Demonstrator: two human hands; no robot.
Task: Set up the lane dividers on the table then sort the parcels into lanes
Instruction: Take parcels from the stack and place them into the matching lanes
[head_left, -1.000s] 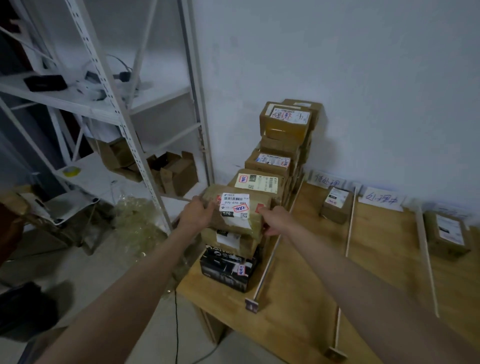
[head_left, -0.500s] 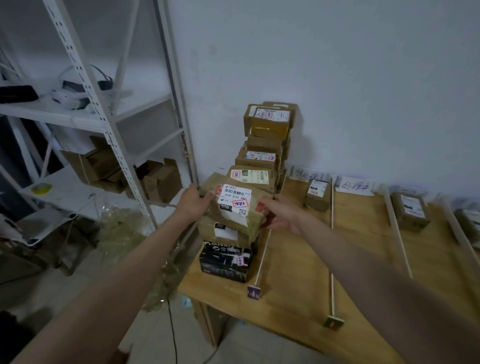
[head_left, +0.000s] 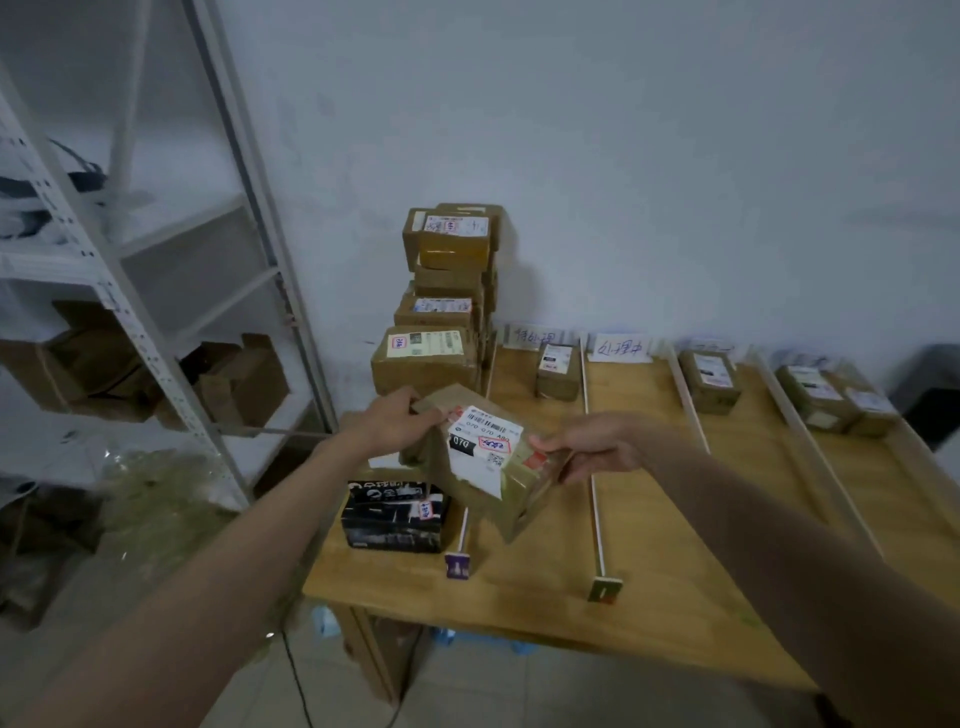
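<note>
A brown cardboard parcel (head_left: 511, 486) with a white barcode label hangs tilted above the table's left part. My left hand (head_left: 395, 421) grips its upper left corner and my right hand (head_left: 592, 447) pinches its right edge. Below it sits a black printed box (head_left: 392, 517). Behind stands a tall stack of brown parcels (head_left: 441, 312) against the wall. Thin white lane dividers (head_left: 592, 467) run front to back across the wooden table (head_left: 649, 597). Single parcels lie at the far ends of the lanes, one (head_left: 556, 369) in the first lane, one (head_left: 709, 379) further right.
Paper lane labels (head_left: 621, 347) lean on the wall at the back. Two more parcels (head_left: 831, 397) lie in the far right lane. A white metal shelf rack (head_left: 156, 332) with open cardboard boxes stands left of the table. A cable hangs below the table's front edge.
Both hands have lifted the labelled parcel off the stack and carried it right and toward me, tilting it. The view has swung right, showing more lanes.
</note>
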